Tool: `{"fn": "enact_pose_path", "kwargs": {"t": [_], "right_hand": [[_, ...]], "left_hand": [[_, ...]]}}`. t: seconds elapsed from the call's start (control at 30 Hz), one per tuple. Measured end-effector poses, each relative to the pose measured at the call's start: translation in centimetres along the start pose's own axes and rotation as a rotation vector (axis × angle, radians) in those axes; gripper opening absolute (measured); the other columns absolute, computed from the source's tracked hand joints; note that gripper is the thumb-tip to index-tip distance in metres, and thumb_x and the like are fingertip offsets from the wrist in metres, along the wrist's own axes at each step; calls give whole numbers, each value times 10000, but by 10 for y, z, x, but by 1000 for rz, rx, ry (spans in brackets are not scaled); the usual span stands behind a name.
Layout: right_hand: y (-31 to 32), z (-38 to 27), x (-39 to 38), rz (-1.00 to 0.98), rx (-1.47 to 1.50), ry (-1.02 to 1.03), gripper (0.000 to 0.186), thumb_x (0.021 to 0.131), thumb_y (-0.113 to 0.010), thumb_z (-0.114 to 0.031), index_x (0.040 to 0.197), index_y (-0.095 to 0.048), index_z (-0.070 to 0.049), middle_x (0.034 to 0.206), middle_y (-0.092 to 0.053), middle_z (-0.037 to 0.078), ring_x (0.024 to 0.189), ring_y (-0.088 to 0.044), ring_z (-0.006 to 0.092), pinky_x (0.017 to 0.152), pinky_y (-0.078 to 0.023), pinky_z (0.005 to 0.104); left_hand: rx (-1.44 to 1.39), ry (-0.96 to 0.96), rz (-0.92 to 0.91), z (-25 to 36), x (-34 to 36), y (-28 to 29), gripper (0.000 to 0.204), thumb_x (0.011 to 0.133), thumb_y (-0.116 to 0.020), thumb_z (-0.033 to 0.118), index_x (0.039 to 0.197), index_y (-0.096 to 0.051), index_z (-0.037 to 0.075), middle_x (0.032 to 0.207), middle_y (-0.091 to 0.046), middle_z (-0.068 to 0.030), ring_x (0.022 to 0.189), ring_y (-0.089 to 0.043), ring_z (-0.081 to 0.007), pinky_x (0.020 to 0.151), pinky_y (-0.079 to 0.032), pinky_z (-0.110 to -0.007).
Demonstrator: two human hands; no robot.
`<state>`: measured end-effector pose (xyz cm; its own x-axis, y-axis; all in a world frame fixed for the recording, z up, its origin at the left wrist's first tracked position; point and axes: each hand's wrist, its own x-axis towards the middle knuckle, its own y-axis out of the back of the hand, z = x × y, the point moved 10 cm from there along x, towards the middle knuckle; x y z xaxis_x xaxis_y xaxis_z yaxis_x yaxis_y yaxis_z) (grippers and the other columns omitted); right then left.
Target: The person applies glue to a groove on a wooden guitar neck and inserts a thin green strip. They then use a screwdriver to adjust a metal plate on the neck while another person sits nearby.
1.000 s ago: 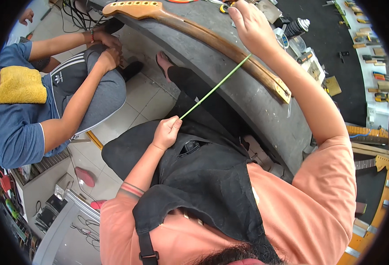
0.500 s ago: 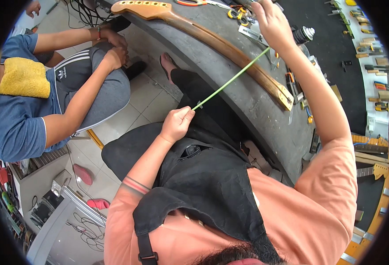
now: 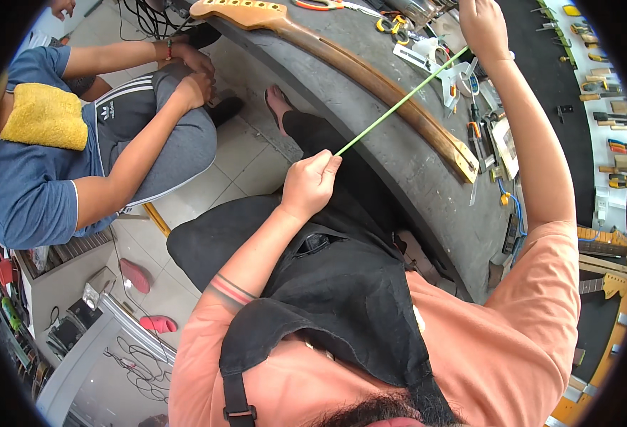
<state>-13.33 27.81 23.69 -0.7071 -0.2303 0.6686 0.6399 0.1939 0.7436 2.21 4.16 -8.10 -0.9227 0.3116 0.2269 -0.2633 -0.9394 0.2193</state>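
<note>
My left hand (image 3: 309, 183) is closed around the near end of a thin green stick (image 3: 399, 103), in front of my black apron. The stick slants up to the right over the bench and a wooden guitar neck (image 3: 359, 65). Whether its far end stops beside my right hand or runs behind it, I cannot tell. My right hand (image 3: 486, 32) is over the far side of the bench, fingers curled together and partly cut off by the upper edge. What they hold, if anything, is hidden. The neck lies on the grey bench (image 3: 438, 220), headstock at the far left.
Orange-handled pliers (image 3: 318, 4), yellow-handled scissors (image 3: 393, 28) and a white bracket-like piece (image 3: 424, 65) lie beyond the neck. Tools hang on the right wall (image 3: 612, 128). A seated person (image 3: 142, 135) with a yellow towel is at left. Pink slippers (image 3: 158, 324) lie on the floor.
Both hands have moved up and to the right, and the green stick has shifted with my left hand. The dark can near my right wrist no longer shows there.
</note>
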Motion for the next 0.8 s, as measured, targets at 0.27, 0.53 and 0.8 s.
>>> {"fn": "enact_pose_path", "kwargs": {"t": [0.27,0.53,0.8], "right_hand": [[-18,13,-10,-32,204,-173,495,1187,-386,-367,942,-587,13,756,-579,209,708,-572,401,725,-468,472],[-10,20,22,-109,146,-276,651,1174,-427,-479,838,-601,51,714,-601,200,681,-554,336,726,-476,458],[-2,61,33,-48,133,-220,727,1183,-363,-538,829,-599,52,727,-601,188,703,-534,343,750,-482,457]], "left_hand": [[49,-113,44,-5,1,-4,411,1083,-671,221,773,-484,26,650,-533,-184,599,-588,-424,546,-437,-495],[15,-17,56,11,8,-6,398,1096,-650,223,790,-494,24,668,-551,-190,620,-594,-441,565,-436,-506],[-109,-37,114,32,27,-10,288,1093,-550,144,840,-559,8,731,-592,-216,683,-623,-453,618,-471,-514]]}}
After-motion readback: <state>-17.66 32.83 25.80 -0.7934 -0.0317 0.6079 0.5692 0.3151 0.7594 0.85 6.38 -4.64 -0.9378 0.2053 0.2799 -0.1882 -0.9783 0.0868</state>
